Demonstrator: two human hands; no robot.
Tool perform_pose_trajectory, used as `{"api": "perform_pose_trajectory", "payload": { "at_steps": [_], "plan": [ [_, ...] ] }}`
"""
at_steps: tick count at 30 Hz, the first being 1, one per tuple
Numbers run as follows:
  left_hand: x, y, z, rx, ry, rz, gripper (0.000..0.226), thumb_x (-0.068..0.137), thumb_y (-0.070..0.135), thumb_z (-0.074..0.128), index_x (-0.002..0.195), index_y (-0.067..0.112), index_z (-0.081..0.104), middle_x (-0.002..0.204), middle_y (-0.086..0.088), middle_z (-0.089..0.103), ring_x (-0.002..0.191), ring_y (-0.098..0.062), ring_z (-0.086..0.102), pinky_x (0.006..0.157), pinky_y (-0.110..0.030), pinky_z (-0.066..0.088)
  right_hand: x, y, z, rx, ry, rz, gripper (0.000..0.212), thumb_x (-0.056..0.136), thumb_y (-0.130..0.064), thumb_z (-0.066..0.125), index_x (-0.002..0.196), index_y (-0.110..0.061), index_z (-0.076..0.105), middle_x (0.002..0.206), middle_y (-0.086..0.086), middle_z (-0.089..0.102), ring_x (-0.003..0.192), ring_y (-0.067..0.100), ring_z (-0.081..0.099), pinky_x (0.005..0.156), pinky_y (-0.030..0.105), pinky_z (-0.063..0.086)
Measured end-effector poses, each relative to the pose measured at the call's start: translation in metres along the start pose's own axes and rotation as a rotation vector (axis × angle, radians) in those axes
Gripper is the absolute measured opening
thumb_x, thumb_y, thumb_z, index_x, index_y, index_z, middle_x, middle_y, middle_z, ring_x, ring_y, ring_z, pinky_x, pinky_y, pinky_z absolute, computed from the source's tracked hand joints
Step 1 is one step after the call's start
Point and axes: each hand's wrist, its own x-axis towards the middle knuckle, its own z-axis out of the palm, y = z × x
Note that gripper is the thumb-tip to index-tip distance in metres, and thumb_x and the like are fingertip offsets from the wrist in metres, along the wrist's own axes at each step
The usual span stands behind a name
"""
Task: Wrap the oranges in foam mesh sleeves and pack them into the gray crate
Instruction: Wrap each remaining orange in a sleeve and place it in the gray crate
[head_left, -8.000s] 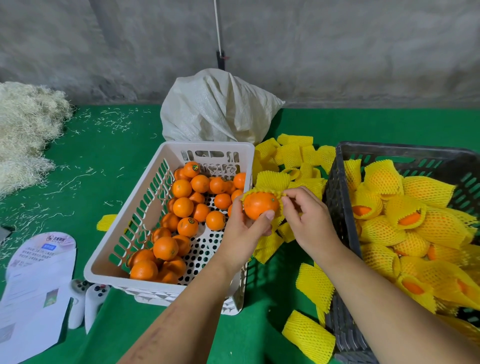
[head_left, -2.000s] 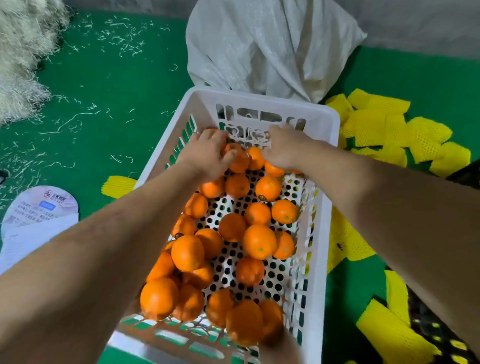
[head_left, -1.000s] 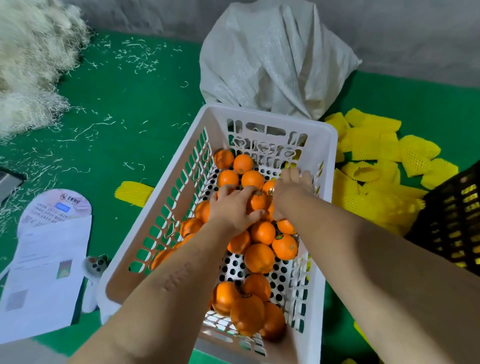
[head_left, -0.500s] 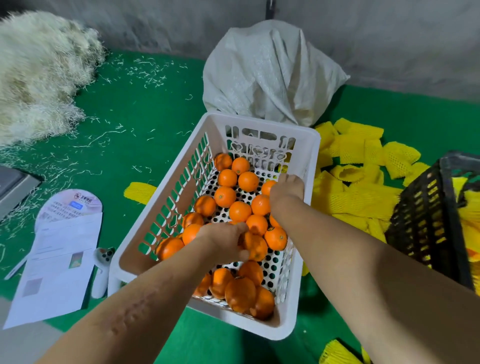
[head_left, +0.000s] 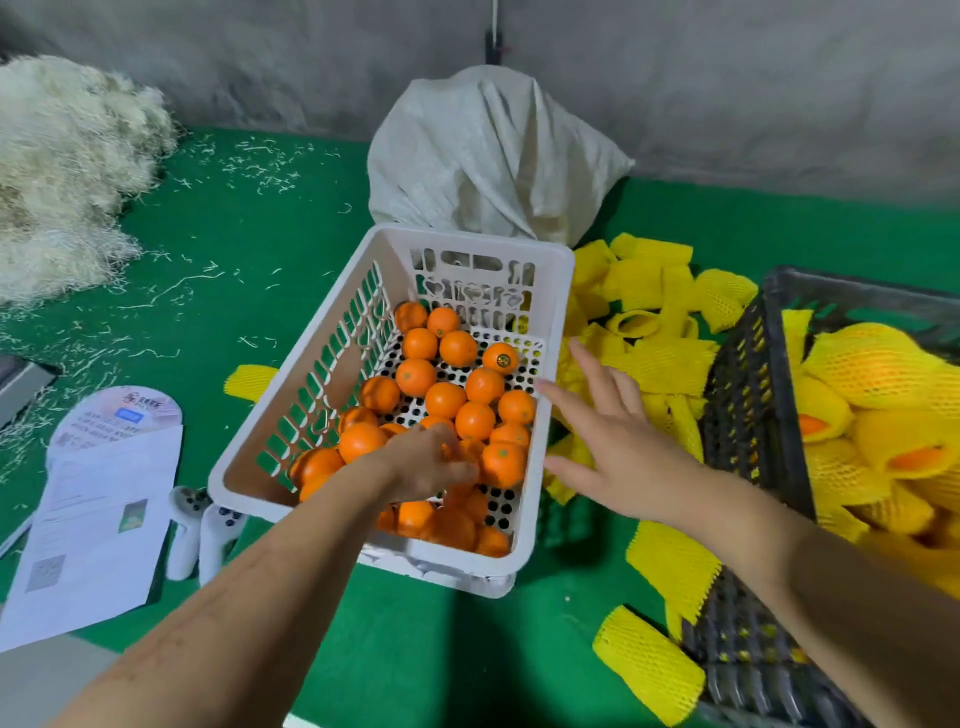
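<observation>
Several bare oranges (head_left: 447, 400) lie in a white perforated crate (head_left: 467, 240) on the green mat. My left hand (head_left: 426, 462) reaches down into that crate, its fingers curled over one orange (head_left: 470, 451) near the front of the pile. My right hand (head_left: 618, 447) hovers open with spread fingers just right of the white crate, above the heap of flat yellow foam mesh sleeves (head_left: 660, 358). The gray crate (head_left: 748, 415) stands at the right, holding several oranges wrapped in yellow sleeves (head_left: 878, 364).
A white woven sack (head_left: 488, 156) leans on the wall behind the white crate. A straw pile (head_left: 62, 171) lies far left. Papers (head_left: 98, 514) and two white controllers (head_left: 202, 530) rest front left. Loose sleeves lie by the gray crate's near corner (head_left: 649, 665).
My right hand has left the white crate and moved right, opening over the foam sleeves. My left hand stays low on the oranges. The view has pulled back and the gray crate shows again.
</observation>
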Motion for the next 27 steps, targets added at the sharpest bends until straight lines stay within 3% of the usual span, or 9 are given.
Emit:
{"api": "perform_pose_trajectory", "payload": {
  "at_steps": [4,7,11,13,15,17,20,24,27],
  "plan": [
    [0.008,0.013,0.021,0.147,-0.091,-0.069,0.071,0.094,0.046,0.07,0.15,0.027,0.031,0.153,-0.007,0.035,0.124,-0.035,0.053,0.085,-0.044,0.049,-0.024,0.047,-0.006,-0.061,-0.231,0.519,0.078,0.099,-0.044,0.058,0.162,-0.032,0.014,0.168,0.008,-0.018,0.154,0.038,0.0,0.123,0.048,0.02],
    [0.011,0.012,0.019,0.168,0.041,-0.035,0.054,0.093,0.029,0.069,0.141,0.017,0.046,0.142,-0.017,0.049,0.122,-0.038,0.055,0.084,-0.043,0.05,-0.026,0.049,0.006,-0.153,-0.526,0.589,0.068,0.102,-0.043,0.051,0.161,-0.027,0.021,0.168,0.016,-0.001,0.153,0.043,0.007,0.122,0.052,0.022],
    [-0.005,0.03,0.01,-0.285,0.399,0.075,0.062,0.091,0.036,0.073,0.147,0.025,0.047,0.125,-0.01,0.055,0.109,-0.032,0.062,0.071,-0.033,0.049,-0.018,0.026,0.031,-0.251,-0.709,0.443,0.066,0.097,-0.045,0.054,0.158,-0.032,0.03,0.17,0.016,-0.005,0.154,0.045,0.001,0.12,0.056,0.021],
    [-0.024,0.06,0.01,-0.59,0.548,0.251,0.053,0.088,0.048,0.074,0.135,0.037,0.053,0.12,0.01,0.063,0.097,-0.009,0.067,0.071,-0.027,0.055,-0.016,0.023,0.043,-0.432,-0.854,0.432,0.067,0.095,-0.05,0.058,0.155,-0.027,0.037,0.169,0.02,-0.001,0.154,0.047,0.002,0.12,0.059,0.023],
    [-0.038,0.091,0.016,-0.797,0.562,0.383,0.051,0.081,0.055,0.071,0.127,0.044,0.053,0.111,0.017,0.063,0.087,0.002,0.064,0.068,-0.017,0.052,-0.017,0.03,0.046,-0.665,-1.028,0.483,0.07,0.094,-0.055,0.063,0.152,-0.022,0.043,0.164,0.016,0.027,0.15,0.044,0.023,0.118,0.057,0.029],
    [-0.045,0.116,0.026,-0.914,0.479,0.391,0.059,0.081,0.049,0.072,0.136,0.039,0.05,0.116,-0.002,0.058,0.084,-0.009,0.061,0.069,-0.022,0.049,-0.016,0.037,0.04,-0.705,-1.152,0.639,0.066,0.096,-0.051,0.064,0.151,-0.022,0.044,0.155,0.007,0.042,0.142,0.036,0.038,0.116,0.05,0.032],
    [-0.05,0.129,0.036,-1.056,0.412,0.37,0.062,0.09,0.033,0.075,0.144,0.036,0.045,0.129,-0.016,0.057,0.094,-0.023,0.065,0.079,-0.034,0.056,-0.016,0.044,0.037,-0.69,-1.112,0.671,0.057,0.1,-0.042,0.062,0.15,-0.02,0.045,0.153,0.008,0.042,0.141,0.033,0.038,0.114,0.048,0.031],
    [-0.056,0.124,0.035,-1.08,0.479,0.43,0.057,0.094,0.036,0.078,0.142,0.032,0.047,0.136,-0.008,0.058,0.103,-0.018,0.071,0.08,-0.021,0.058,-0.018,0.04,0.035,-0.654,-1.111,0.662,0.057,0.103,-0.031,0.059,0.153,-0.017,0.038,0.137,0.015,0.047,0.146,0.037,0.031,0.117,0.049,0.026],
    [-0.06,0.127,0.034,-1.072,0.491,0.462,0.052,0.095,0.041,0.074,0.14,0.035,0.049,0.13,-0.004,0.06,0.099,-0.011,0.07,0.077,-0.019,0.057,-0.02,0.031,0.025,-0.595,-0.882,0.514,0.046,0.097,-0.016,0.064,0.142,-0.013,0.052,0.147,0.009,0.052,0.137,0.036,0.048,0.108,0.048,0.042]
  ]
}}
